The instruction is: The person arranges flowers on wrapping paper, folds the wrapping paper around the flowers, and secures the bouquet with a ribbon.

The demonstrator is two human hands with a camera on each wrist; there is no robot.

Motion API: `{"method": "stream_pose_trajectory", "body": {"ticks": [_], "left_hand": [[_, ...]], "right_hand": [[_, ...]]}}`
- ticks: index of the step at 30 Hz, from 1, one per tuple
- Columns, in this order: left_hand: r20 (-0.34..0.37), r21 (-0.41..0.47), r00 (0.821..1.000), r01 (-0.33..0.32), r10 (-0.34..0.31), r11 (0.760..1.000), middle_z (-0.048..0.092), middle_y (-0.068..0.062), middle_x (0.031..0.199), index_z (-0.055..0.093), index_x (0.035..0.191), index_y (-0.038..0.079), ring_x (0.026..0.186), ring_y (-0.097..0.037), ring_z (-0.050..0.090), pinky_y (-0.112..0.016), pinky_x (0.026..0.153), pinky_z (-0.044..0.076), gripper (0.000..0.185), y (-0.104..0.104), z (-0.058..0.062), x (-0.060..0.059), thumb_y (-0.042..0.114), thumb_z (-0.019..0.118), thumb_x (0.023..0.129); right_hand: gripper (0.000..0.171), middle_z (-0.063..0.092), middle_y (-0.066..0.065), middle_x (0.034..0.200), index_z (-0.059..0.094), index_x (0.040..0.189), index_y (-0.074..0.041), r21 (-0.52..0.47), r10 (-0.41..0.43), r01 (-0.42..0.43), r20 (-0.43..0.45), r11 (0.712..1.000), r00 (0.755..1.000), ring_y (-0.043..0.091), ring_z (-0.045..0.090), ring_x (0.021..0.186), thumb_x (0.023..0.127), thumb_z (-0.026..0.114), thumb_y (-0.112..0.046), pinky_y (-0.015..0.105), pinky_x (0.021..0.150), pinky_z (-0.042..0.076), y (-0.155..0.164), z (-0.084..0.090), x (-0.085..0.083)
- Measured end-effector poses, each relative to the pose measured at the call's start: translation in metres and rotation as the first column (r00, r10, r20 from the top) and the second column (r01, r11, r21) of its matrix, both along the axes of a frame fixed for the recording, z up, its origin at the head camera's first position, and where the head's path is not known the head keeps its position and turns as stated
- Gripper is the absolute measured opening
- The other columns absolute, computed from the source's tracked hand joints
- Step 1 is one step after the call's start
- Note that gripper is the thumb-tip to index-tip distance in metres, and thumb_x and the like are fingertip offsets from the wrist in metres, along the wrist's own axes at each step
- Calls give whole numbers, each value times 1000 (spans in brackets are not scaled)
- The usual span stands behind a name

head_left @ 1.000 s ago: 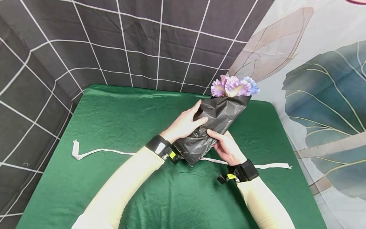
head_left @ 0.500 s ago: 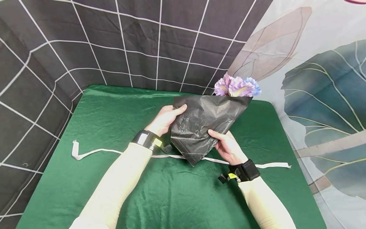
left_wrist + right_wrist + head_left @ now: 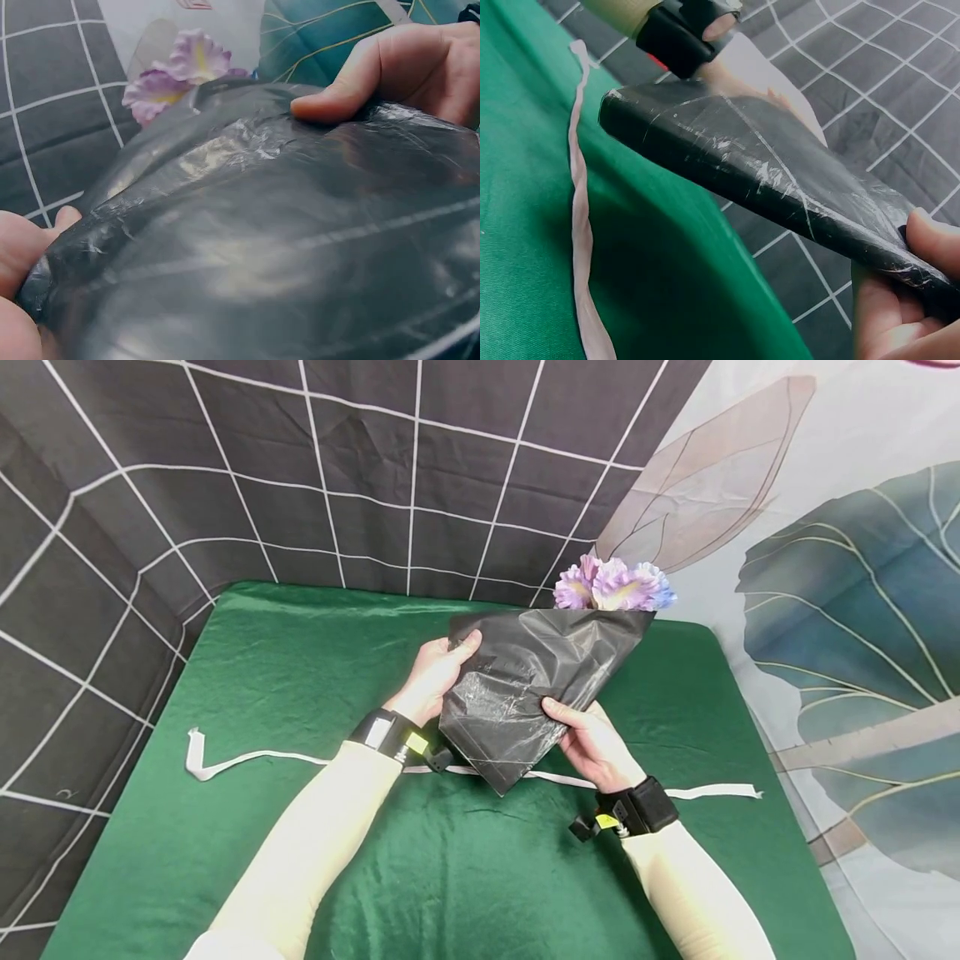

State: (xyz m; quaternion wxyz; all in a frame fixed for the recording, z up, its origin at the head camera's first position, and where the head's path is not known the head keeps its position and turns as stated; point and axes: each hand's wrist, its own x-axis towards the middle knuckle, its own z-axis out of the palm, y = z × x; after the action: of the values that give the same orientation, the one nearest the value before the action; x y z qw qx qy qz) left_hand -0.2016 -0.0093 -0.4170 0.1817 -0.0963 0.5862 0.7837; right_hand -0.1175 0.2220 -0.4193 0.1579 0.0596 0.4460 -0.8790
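Black wrapping paper is folded around a bunch of purple and blue artificial flowers, whose blooms stick out at the upper right while the stems are hidden inside. My left hand grips the paper's left edge, thumb on top. My right hand holds the wrapped bundle low on its right side, thumb pressed on the front and fingers behind. In the right wrist view the paper is held up above the cloth, casting a shadow. The left wrist view shows its shiny, creased surface between both hands.
A long white ribbon lies across the table under the bundle, its left end bent. Green cloth covers the table. A dark gridded curtain hangs behind, and a leaf-patterned one on the right.
My left hand has moved left from the paper's front to its left edge, and the paper there has opened out wider. My right hand has stayed nearly still.
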Motion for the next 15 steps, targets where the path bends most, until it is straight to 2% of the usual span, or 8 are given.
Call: {"method": "stream_pose_trajectory", "body": {"ticks": [2,5,8,10,13,15], "left_hand": [[24,82,999,46,-48,996,68,-6,78,65,93,8,64,-18,66,-33,61,54,40,-3,-2,-2,46,71,82],[57,222,990,116,-131,968,68,-6,80,63,99,8,67,-18,66,-33,63,55,37,-7,-3,-5,42,68,85],[73,289,983,142,-170,947,68,-6,83,62,101,7,71,-18,66,-33,64,55,34,-10,-2,-6,38,66,88],[73,284,986,122,-148,951,68,-5,82,62,98,8,70,-17,66,-32,63,55,31,-10,-2,-6,37,66,88],[61,228,993,81,-98,970,67,-4,79,63,95,7,67,-16,65,-30,61,54,31,-9,-4,-6,37,67,87],[28,128,998,56,-60,990,64,-3,74,64,95,5,61,-14,60,-28,57,51,36,-10,-7,-7,40,67,87]], "right_hand": [[25,67,4,102,58,112,-6,6,5,-5,-3,1000,1000,16,67,91,92,52,7,28,79,54,1,-1,0],[25,66,4,103,58,113,-6,20,11,-11,-1,1000,1000,16,67,92,92,53,7,28,80,54,2,-2,0],[25,66,3,103,58,112,-7,25,24,-24,3,999,1000,16,66,92,92,54,7,28,81,54,3,-2,1],[24,66,3,103,58,111,-7,23,30,-30,3,999,1000,16,66,93,91,54,7,29,82,54,3,-2,1],[25,65,4,104,57,113,-6,14,36,-36,-10,999,999,16,66,94,92,54,6,29,82,53,4,-2,0],[25,65,4,105,57,113,-6,13,37,-37,-14,999,999,16,66,94,92,53,7,29,83,53,3,-2,0]]}}
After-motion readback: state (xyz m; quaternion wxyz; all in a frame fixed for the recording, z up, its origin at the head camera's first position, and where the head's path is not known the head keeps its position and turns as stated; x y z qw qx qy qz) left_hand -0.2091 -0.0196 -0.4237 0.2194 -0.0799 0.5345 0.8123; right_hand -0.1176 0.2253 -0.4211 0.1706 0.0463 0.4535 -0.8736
